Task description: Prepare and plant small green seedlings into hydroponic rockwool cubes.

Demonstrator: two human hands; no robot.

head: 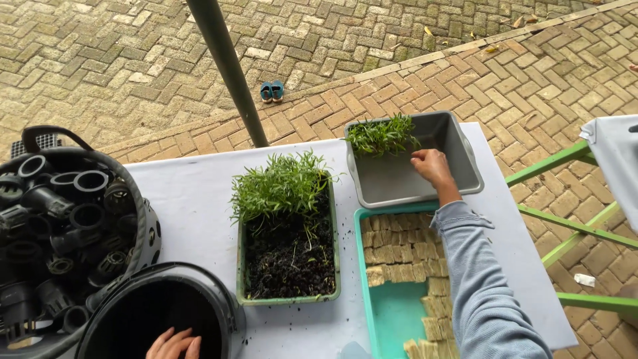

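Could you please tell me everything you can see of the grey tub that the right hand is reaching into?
The grey tub is a rectangular bin with rounded corners, plastic by its look. It sits on the white table, just beyond the teal tray. A clump of green seedlings lies in its far left corner; otherwise it looks bare. The right hand rests inside, beside the seedlings.

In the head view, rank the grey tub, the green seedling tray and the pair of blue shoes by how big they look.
1. grey tub and green seedling tray: they look much alike in size, so I won't rank one over the other.
2. pair of blue shoes: clearly smallest, though it lies farther from the camera.
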